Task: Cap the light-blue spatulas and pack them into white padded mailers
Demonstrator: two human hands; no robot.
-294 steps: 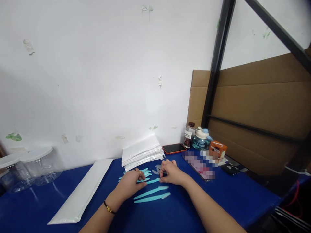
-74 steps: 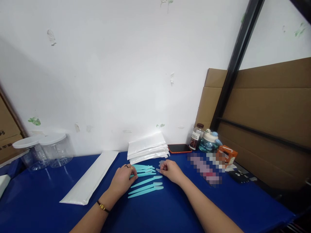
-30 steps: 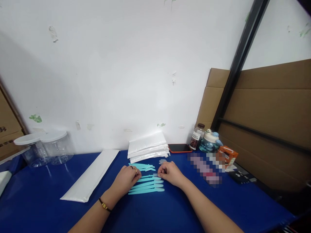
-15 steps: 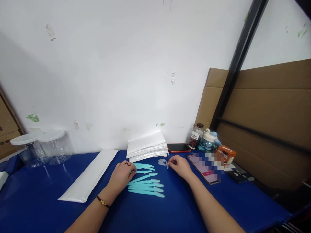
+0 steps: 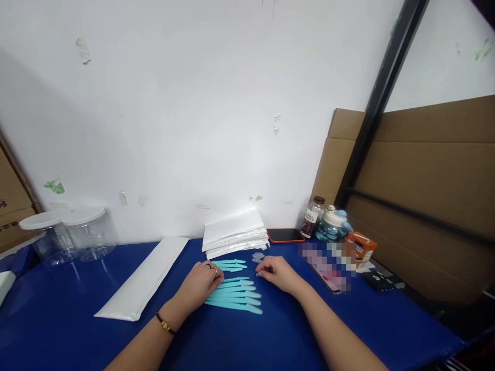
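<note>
Fingers of my left hand pinch the handle end of a teal eyebrow razor. Just below it, several more teal eyebrow razors lie fanned side by side, some with pale covers on their heads. A smaller group of razors rests above, near the white packets. My right hand is closed in a pinch on a small clear blade cover, a short gap from the held razor's tip. Behind those fingertips lie a few loose clear blade covers.
White packets are stacked against the wall, and a long white packet lies left. Clear jars stand at far left. An orange-edged phone, another phone, a brown-capped bottle, a water bottle and an orange box occupy the right.
My right hand has moved left with a blade cover between its fingertips. My left hand has shifted slightly right and down, with a razor now between its fingers.
</note>
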